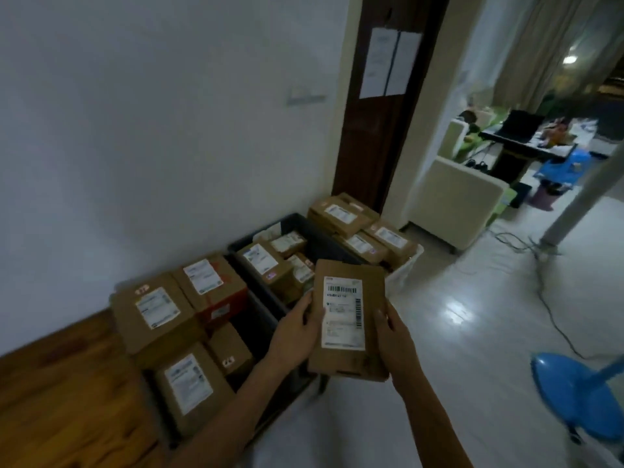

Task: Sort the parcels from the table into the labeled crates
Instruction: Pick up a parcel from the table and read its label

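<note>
Both hands held one flat parcel [347,319] label-up in the air, above the near edge of the middle crate [324,244]. The left hand [297,332] gripped its left edge with curled fingers; the right hand [393,336] gripped its right edge the same way. Three crates stood in a row along the wall: a left crate [260,319], the dark middle one, and a white crate [405,268] at the far end, all holding boxes. The step looked like reading the label before placing. Next would come matching it to a crate, whose own labels could not be read here, and lowering the parcel into a gap.
</note>
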